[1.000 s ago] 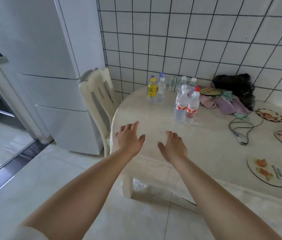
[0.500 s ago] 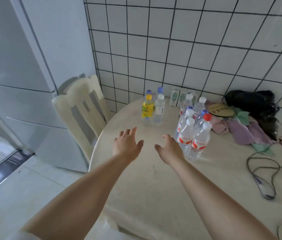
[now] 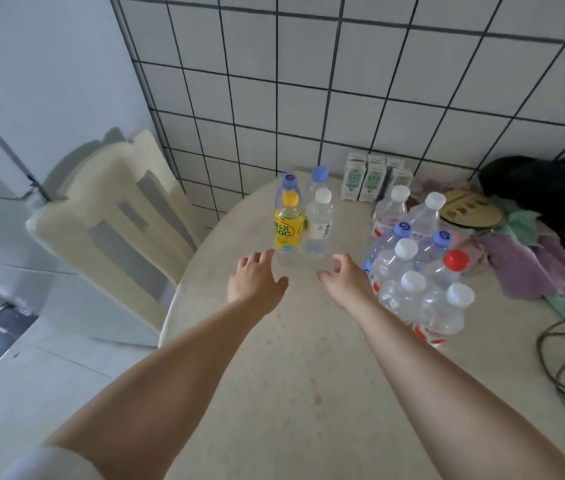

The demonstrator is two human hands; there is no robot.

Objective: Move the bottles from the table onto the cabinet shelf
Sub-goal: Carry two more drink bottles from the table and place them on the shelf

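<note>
The bottles [image 3: 309,220] look full, heavy and slick, so grab each round its middle. At 12 o'clock from them, the left hand [image 3: 257,282] and right hand [image 3: 347,280] reach with fingers spread, holding nothing above the tabletop [image 3: 291,375].

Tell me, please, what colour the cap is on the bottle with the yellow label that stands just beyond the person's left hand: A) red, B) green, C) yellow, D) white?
C: the yellow-label bottle wears a yellow cap, standing on the table just past the fingertips of the left hand, which does not touch it; the only red cap sits in the cluster further right.
</note>
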